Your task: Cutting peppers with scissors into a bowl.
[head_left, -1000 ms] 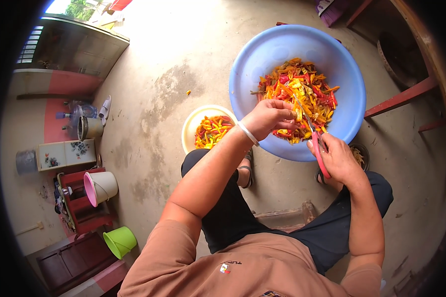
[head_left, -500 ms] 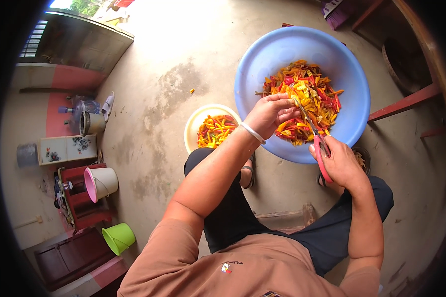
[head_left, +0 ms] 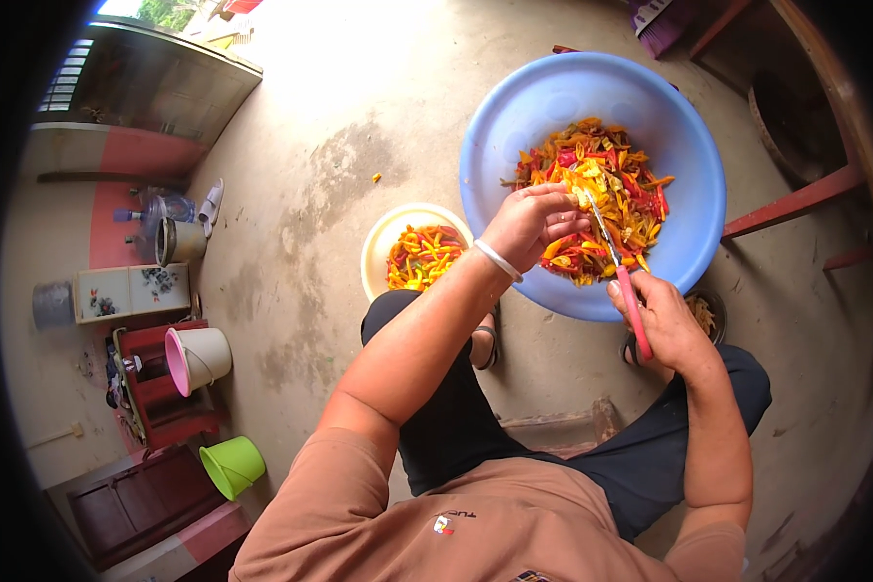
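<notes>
A wide blue plastic basin [head_left: 500, 126] holds a pile of cut red, orange and yellow chillies [head_left: 630, 209]. Over its near part is my left hand [head_left: 533, 228], fingers curled around a yellow chilli piece [head_left: 579, 194] by the scissor tips. My right hand [head_left: 664, 330] grips pink-handled scissors [head_left: 630, 306] at the basin's near right edge, blades closed and angled up toward the left fingertips. Left of the basin, partly behind my forearm, a cream bowl [head_left: 373, 262] contains whole red and yellow chillies [head_left: 422, 250].
A dark bowl [head_left: 713, 303] sits behind my right hand. Wooden furniture [head_left: 795, 194] and a purple broom [head_left: 655, 24] are at right. Along the left are a white bucket [head_left: 206, 361], a green bucket [head_left: 233, 468], plastic bottles [head_left: 160, 213], slippers [head_left: 210, 204] and a door [head_left: 145, 73].
The scissors' blades and handles have drawn together since half a second ago. My left hand stays at the tips. The whole view shifted slightly since one second ago.
</notes>
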{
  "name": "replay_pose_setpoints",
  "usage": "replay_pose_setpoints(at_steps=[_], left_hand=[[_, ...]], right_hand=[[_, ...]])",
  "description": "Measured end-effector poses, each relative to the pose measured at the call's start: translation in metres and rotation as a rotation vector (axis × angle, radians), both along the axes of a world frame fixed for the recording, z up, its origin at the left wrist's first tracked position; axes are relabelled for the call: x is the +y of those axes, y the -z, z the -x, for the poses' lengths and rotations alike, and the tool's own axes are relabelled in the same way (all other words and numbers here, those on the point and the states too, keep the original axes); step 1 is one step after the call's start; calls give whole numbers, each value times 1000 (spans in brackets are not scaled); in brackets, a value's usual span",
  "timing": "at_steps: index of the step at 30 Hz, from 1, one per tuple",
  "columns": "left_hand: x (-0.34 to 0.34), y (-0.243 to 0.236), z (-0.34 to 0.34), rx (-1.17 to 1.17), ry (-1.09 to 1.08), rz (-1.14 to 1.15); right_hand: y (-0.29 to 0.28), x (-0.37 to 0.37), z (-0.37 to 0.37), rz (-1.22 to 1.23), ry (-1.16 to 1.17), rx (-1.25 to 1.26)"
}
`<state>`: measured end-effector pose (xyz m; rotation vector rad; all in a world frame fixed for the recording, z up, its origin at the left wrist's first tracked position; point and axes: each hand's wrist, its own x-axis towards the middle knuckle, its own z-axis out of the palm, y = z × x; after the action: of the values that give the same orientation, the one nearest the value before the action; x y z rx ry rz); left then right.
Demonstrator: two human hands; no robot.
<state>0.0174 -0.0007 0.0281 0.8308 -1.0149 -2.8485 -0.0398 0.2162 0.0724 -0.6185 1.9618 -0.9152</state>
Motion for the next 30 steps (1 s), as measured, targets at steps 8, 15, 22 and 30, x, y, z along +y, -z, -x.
replay_pose_setpoints(at_steps=[8,15,22,30], left_hand=[[0,-2,0,-44,135,143],[12,3,3,-61,155,161],[-4,-2,-1,-7,378,382],[-5,0,1,-18,127,-55]], right_hand=[[-6,-5,6,-69,-29,256],[0,-3,6,-94,-12,327],[-5,-5,12,-104,-67,315],[-9,-5,10,-105,11,216]])
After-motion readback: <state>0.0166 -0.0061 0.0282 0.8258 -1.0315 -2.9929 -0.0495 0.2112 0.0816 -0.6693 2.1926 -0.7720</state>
